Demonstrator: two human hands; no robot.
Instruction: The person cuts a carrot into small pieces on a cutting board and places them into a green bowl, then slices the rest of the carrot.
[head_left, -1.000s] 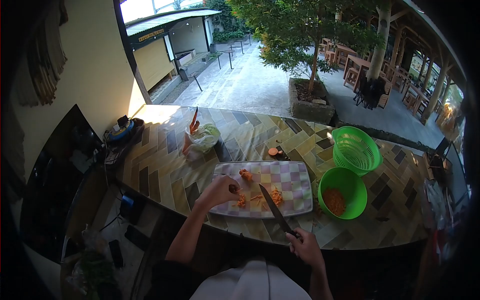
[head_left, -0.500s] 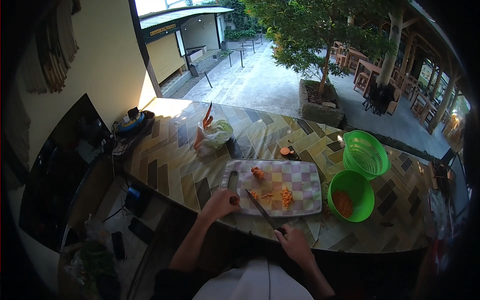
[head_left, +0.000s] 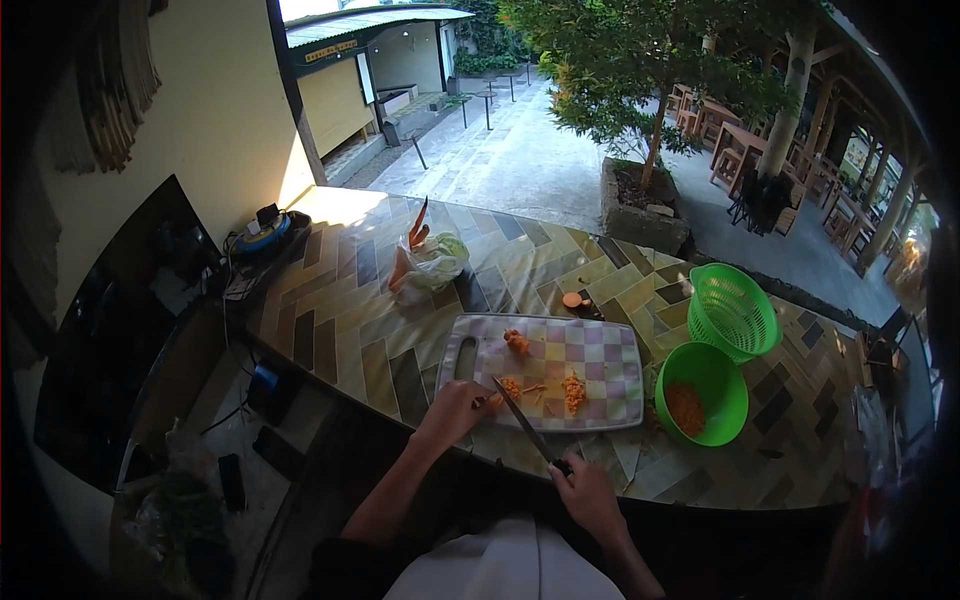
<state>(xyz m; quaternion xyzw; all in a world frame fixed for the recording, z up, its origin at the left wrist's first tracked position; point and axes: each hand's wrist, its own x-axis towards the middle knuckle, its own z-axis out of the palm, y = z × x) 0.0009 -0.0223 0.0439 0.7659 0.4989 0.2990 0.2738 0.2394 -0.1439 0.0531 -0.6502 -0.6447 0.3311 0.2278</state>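
A checkered cutting board (head_left: 610,350) lies on the table in front of me. At its near left edge my left hand (head_left: 455,412) is closed on a small orange carrot piece (head_left: 488,401), mostly covered by the fingers. My right hand (head_left: 588,490) grips the dark handle of a knife (head_left: 522,422), whose blade slants up and left across the board, its tip close to the left fingers. Small heaps of chopped carrot (head_left: 574,394) and a carrot chunk (head_left: 516,342) rest on the board.
Right of the board stand a green bowl (head_left: 738,395) with orange bits inside and a green colander (head_left: 705,285). A plastic bag (head_left: 432,272) with carrots and a pale green vegetable sits behind the board. A round carrot slice (head_left: 571,300) lies at the board's far edge.
My left hand has moved slightly right, bringing the carrot piece close to the blade, and has turned a little. The knife stays in my right hand at nearly the same slant.
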